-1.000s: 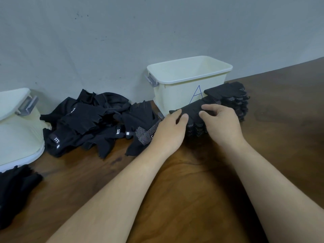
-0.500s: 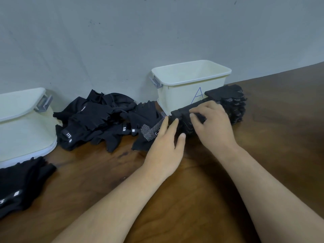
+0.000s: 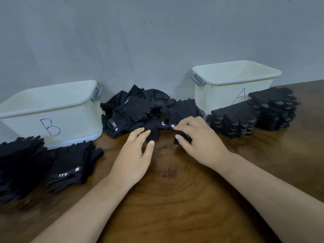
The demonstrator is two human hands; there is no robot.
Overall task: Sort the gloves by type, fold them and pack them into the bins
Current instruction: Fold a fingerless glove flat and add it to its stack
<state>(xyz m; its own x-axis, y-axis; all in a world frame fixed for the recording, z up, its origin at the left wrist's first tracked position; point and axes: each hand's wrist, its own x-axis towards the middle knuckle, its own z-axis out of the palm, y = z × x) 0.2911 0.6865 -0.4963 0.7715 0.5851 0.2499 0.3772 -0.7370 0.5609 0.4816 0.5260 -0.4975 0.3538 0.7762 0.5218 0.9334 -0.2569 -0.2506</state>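
Many crumpled black gloves [image 3: 140, 109], unsorted

Left hand [image 3: 135, 155] spread flat; right hand [image 3: 198, 141] curled, fingers pinching.

I see a dark brown wooden table [image 3: 175, 199] with swirling grain, a darker knot near its middle. Behind the table's far edge stands a plain grey wall [image 3: 140, 41], faintly scuffed and speckled.
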